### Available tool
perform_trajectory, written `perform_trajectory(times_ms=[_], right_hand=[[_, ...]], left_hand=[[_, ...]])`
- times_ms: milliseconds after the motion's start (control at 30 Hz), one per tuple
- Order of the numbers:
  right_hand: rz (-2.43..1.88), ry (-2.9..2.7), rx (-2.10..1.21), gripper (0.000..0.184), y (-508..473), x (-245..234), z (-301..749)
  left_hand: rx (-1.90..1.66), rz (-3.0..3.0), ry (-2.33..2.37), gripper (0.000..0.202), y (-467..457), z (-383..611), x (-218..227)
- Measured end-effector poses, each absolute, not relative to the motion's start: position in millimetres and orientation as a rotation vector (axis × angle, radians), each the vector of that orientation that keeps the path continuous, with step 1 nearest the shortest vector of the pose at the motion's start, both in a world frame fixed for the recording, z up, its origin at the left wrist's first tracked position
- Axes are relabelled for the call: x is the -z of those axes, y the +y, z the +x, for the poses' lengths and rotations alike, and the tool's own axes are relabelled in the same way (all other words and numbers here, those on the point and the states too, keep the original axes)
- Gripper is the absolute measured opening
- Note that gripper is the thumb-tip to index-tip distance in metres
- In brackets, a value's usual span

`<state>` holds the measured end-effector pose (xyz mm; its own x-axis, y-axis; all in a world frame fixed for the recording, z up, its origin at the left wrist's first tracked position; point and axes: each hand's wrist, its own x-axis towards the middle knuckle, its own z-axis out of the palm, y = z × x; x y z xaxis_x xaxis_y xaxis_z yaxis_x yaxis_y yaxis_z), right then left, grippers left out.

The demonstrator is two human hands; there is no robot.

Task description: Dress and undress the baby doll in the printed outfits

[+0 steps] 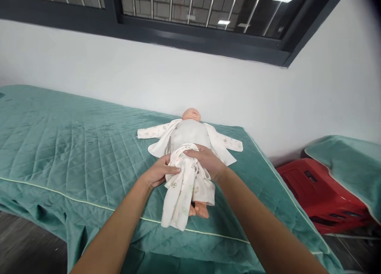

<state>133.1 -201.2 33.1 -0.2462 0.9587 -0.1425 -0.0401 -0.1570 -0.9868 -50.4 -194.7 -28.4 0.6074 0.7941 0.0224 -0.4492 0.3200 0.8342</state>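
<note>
A baby doll point(190, 133) lies on its back, its head toward the wall and its feet toward me. Spread out under its torso is an open white printed baby jacket point(224, 141), with a sleeve out to each side. White printed baby pants point(178, 194) are bunched over the doll's hips and legs, and its bare feet show below one leg opening. My left hand point(160, 171) grips the pants at the left side of the waist, thumb on top. Across the waistband, my right hand point(205, 159) is closed on the cloth at the right; some fingers are hidden.
The doll rests on a bed with a green quilted cover point(89, 147), whose piped front edge is close to me. Behind stands a white wall point(149, 75) below a dark-framed barred window point(190, 32). A red plastic object point(321, 190) is at the right, partly under green cloth point(348, 159).
</note>
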Motion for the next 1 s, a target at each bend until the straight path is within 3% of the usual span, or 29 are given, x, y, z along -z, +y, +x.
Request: perform_trajectory(times_ms=[100,267,433,633,833,1000], right_hand=[[-1.135,-1.354,-1.474,0.036,-207.6,-30.7,127.5],[-1.116,-1.589,-1.393,0.038,-216.6,-36.9,126.5],[-1.105,-1.874,-1.425,0.038,-220.0,-49.0,134.3],[-1.084,-1.545,-1.501,0.031,-216.3,-35.4,135.6],[-1.036,-1.255,-1.494,0.032,-218.3,-25.0,136.3],[-0.981,-1.293,-1.504,0.030,-217.6,-22.4,138.0]], left_hand=[[-0.897,0.860,0.496,0.048,-195.0,-50.4,29.7],[-1.032,0.776,0.455,0.059,-191.8,-50.2,37.7],[-1.025,0.734,0.468,0.048,-194.1,-51.5,29.7],[-0.963,0.678,0.383,0.046,-196.3,-48.9,28.8],[-0.961,0.844,0.350,0.065,-191.4,-52.9,40.4],[-0.880,0.928,0.375,0.056,-191.6,-53.9,35.7]])
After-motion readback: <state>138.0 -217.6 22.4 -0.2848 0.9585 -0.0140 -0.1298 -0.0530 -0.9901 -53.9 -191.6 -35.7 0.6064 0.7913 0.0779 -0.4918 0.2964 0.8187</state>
